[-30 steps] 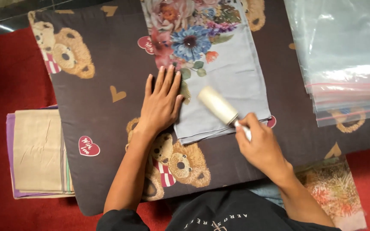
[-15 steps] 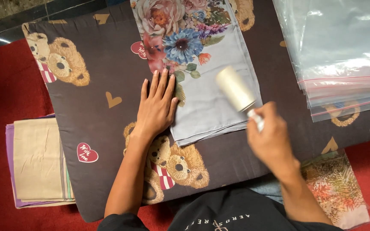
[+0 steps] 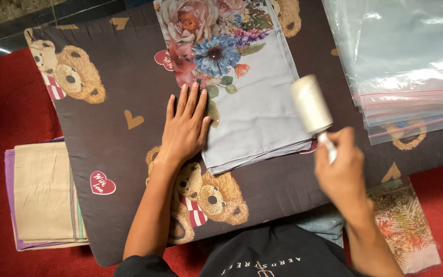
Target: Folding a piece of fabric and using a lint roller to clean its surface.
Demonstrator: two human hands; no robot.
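Dark bear-print mat [image 3: 119,102]: lint roller [image 3: 311,104] has swung right off the folded cloth [image 3: 255,118].

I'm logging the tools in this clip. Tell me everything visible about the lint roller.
The lint roller has a pale cream cylindrical head, seemingly wrapped in paper, on a thin white handle. The right hand grips the handle, hiding its lower end. The roller tilts, head pointing up and slightly left, over the right edge of the folded grey cloth with a floral print. Slightly blurred; whether it touches the cloth cannot be told. The left hand lies flat at the cloth's left edge.
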